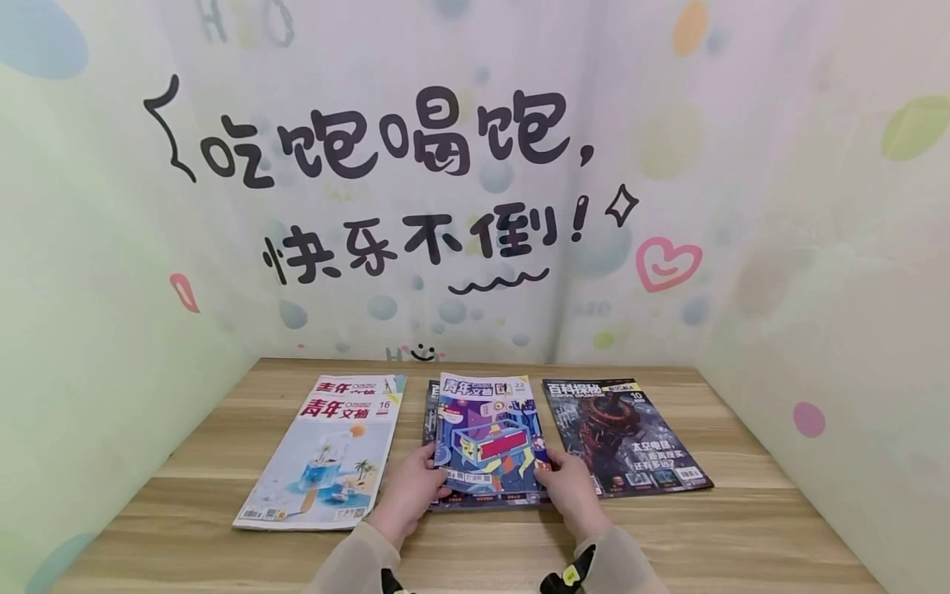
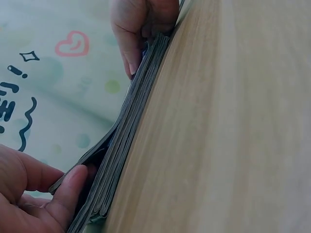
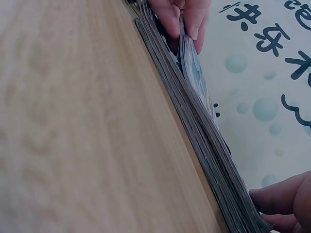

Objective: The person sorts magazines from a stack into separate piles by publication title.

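I'm far off, looking through three cameras at two hands and a purple magazine (image 1: 486,437). It sits in the middle of the wooden table (image 1: 742,532), on top of a darker magazine (image 1: 490,502) that pokes out at the left side and the bottom. From the wrists I can see a thick pile of pages below.

My left hand (image 1: 408,491) pinches the purple magazine near its bottom left corner, thumb and finger close together. That edge is up off the pile — the left wrist camera shows a dark gap under it. My right hand (image 1: 575,495) holds the other bottom corner, thumb on the cover. I can't tell if that corner is up too, since the pages look tight together there.

Left of the hands lies a white magazine (image 1: 326,462) with a blue ice pop picture. It is on top of another white one (image 1: 345,384), whose red title peeks out at the far end. On the right is a space magazine (image 1: 631,441), dark with an orange-red ring, close beside my right hand.

Pale sleeves (image 1: 352,565) cover both arms. Behind the table is a pale wall (image 1: 482,49) — it has big black writing (image 1: 434,136) and a pink heart (image 1: 668,265).
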### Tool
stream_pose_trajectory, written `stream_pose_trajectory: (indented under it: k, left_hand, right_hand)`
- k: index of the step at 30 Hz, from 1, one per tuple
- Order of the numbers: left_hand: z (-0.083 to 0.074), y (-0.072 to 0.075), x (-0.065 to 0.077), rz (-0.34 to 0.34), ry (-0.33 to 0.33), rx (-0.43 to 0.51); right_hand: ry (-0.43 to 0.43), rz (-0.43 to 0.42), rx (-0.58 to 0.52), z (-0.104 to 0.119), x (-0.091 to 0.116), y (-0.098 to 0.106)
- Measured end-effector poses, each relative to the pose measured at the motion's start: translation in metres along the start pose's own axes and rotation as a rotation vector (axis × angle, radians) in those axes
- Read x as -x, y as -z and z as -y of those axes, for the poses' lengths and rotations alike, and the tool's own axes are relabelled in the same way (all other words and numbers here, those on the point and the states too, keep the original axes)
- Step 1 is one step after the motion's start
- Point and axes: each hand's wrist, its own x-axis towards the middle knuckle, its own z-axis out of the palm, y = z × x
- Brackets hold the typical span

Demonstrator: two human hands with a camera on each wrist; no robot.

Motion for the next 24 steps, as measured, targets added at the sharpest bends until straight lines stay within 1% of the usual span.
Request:
stream_pose_trajectory:
  k: [2, 5, 10, 14, 20, 24]
  left_hand:
    - [0.0004, 0.0006, -0.0006, 0.024, 0.011, 0.037]
    - [0.0007, 0.0013, -0.0010, 0.047, 0.027, 0.048]
    - [0.0011, 0.0022, -0.0017, 0.088, 0.032, 0.065]
    - [0.0006, 0.0034, -0.0010, 0.096, 0.049, 0.079]
    - [0.0009, 0.0046, -0.0012, 0.114, 0.096, 0.130]
    - [0.0021, 0.0057, -0.0021, 0.127, 0.095, 0.157]
  right_hand:
    - [-0.001, -0.001, 0.000, 0.0008, 0.0003, -0.0002]
    - [-0.004, -0.001, -0.003, 0.0017, 0.0009, -0.0003]
    - [-0.009, 0.000, -0.008, 0.0018, 0.0012, -0.0001]
    - [-0.010, -0.002, -0.012, 0.0009, 0.0009, -0.0006]
    - [0.002, 0.000, -0.010, 0.0010, 0.0008, -0.0003]
    - [-0.015, 0.010, -0.012, 0.0020, 0.0007, 0.0014]
